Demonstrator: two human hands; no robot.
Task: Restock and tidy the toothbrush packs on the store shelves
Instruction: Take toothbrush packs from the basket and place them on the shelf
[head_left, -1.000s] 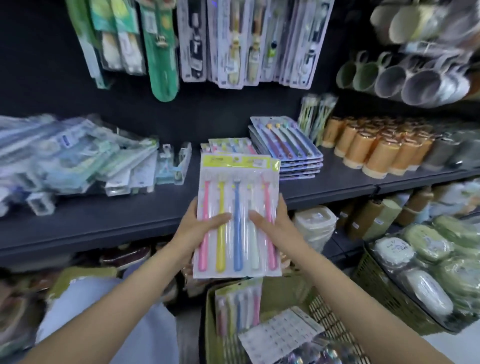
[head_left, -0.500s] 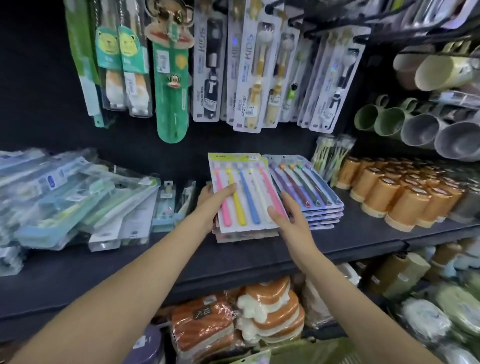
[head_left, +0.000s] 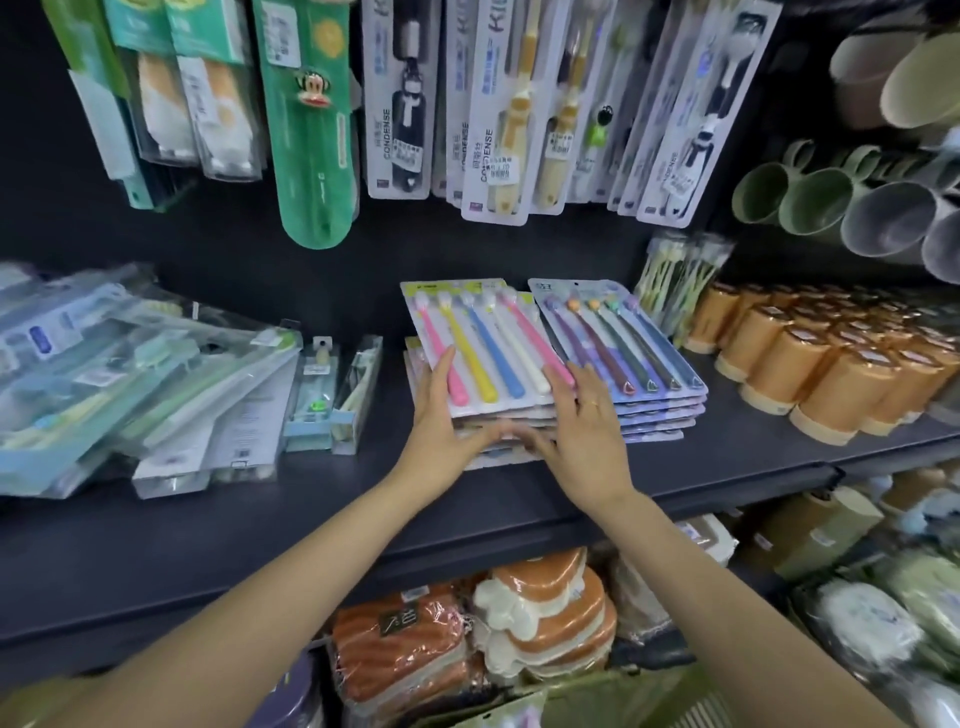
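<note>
On the dark shelf (head_left: 519, 499) straight ahead of you, a stack of pastel toothbrush packs (head_left: 483, 353) is lying flat at about twelve o'clock from your hands, its top pack showing pink, yellow, blue, white and rose brushes side by side. Your left hand (head_left: 441, 415) is resting against the stack's near left corner, fingers fairly straight, with the thumb lying up on the top pack beside the pink brush; the fingertips at the front edge are blurring, so you cannot tell whether they are hooking under a pack. Your right hand (head_left: 587, 431) is spreading flat at the stack's near right corner, fingers extended and gripping nothing, its fingertips touching the top pack by the rose brush and a ring showing on one finger. Just at three o'clock of that stack, touching it, a second stack of purple and dark brush packs (head_left: 639, 353) is sitting. Further toward three o'clock, rows of orange cups (head_left: 831, 374) are standing. At nine o'clock, clear-wrapped packs (head_left: 130, 379) are leaning in a loose heap. At twelve o'clock high, carded kids' brushes (head_left: 498, 114) are hanging. At six o'clock, wrapped orange sponges (head_left: 467, 639) are filling the shelf below.
</note>
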